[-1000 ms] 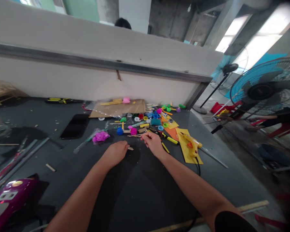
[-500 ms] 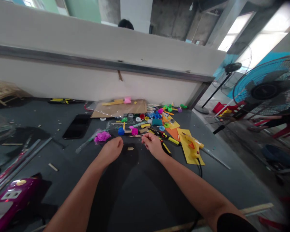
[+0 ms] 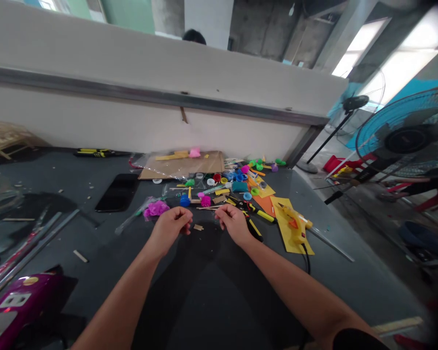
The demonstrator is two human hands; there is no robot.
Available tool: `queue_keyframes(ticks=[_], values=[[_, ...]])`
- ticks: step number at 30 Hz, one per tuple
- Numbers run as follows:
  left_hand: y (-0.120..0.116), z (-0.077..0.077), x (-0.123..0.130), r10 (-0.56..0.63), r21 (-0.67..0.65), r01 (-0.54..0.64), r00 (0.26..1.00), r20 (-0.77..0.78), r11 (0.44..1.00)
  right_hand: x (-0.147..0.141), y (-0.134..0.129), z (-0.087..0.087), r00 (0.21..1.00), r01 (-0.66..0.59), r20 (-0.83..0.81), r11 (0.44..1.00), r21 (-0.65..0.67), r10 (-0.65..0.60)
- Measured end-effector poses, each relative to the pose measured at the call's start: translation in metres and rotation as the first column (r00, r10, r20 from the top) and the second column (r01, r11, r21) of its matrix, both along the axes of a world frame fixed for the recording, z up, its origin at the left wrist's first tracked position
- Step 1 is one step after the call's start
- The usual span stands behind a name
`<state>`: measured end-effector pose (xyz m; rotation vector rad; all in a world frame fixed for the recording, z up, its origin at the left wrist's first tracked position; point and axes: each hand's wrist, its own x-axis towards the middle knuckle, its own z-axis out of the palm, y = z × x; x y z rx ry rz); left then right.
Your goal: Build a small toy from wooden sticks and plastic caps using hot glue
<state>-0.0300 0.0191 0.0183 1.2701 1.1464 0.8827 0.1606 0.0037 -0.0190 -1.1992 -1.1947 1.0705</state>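
My left hand [image 3: 172, 227] hovers over the dark table with its fingers curled in and the thumb against them. Facing it, my right hand [image 3: 234, 222] has thumb and fingertips drawn together. Whatever either hand pinches, if anything, is too small to make out. Between them, a little piece of wood [image 3: 198, 227] lies on the tabletop. Just beyond the left hand is a crumpled purple clump [image 3: 156, 208] in clear plastic. Thin wooden sticks [image 3: 209, 208] lie past the right fingertips, near a pink piece [image 3: 205, 201] and a blue cap [image 3: 184, 200]. Black-and-yellow pliers [image 3: 255, 209] rest beyond the right hand.
A yellow glue gun [image 3: 295, 227] lies on yellow sheet at right, its cord trailing forward. Left are a black phone [image 3: 117, 192], clear rods [image 3: 54, 238] and a purple device [image 3: 27, 296]. Cardboard [image 3: 182, 166] and colourful caps fill the back, before a low partition [image 3: 149, 124]. A fan [image 3: 405, 141] stands right.
My left hand has turned, so its curled fingers now show. The small piece of wood looks slightly turned. My right hand stays nearly in place, and the view has shifted a little.
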Motion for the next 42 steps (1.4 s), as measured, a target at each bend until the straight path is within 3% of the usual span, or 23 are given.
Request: queue_keyframes(ticks=[6, 16, 24, 28, 33, 36, 39, 42], values=[[-0.017, -0.002, 0.021, 0.009, -0.125, 0.009, 0.990, 0.144, 0.992, -0.005, -0.009, 0.008, 0.971, -0.148, -0.207, 0.982, -0.115, 0.122], [-0.016, -0.014, 0.026, 0.048, -0.062, -0.042, 0.994, 0.102, 0.997, -0.015, -0.019, 0.011, 0.966, -0.203, -0.183, 0.973, -0.105, 0.182], [-0.019, -0.008, 0.027, 0.085, -0.156, -0.044, 0.959, 0.270, 0.987, -0.015, -0.020, 0.014, 0.896, -0.322, -0.355, 0.941, -0.107, 0.267], [-0.020, -0.004, 0.026, 0.123, -0.110, -0.093, 0.946, 0.300, 0.989, -0.013, -0.018, 0.012, 0.899, -0.272, -0.378, 0.958, -0.089, 0.220], [-0.014, 0.004, 0.012, 0.232, 0.005, -0.241, 0.942, 0.243, 0.971, -0.008, -0.010, 0.007, 0.953, -0.108, -0.293, 0.990, -0.087, 0.079], [-0.011, 0.005, 0.003, 0.255, 0.030, -0.268, 0.940, 0.228, 0.963, -0.005, -0.007, 0.004, 0.977, -0.034, -0.214, 0.995, -0.089, 0.014], [-0.009, 0.002, -0.001, 0.248, 0.020, -0.256, 0.951, 0.185, 0.967, -0.004, -0.005, 0.001, 0.994, -0.015, -0.113, 0.996, -0.091, 0.005], [-0.008, -0.001, -0.005, 0.207, -0.014, -0.206, 0.970, 0.125, 0.978, -0.004, -0.005, 0.000, 0.995, -0.017, 0.093, 0.999, -0.051, 0.022]])
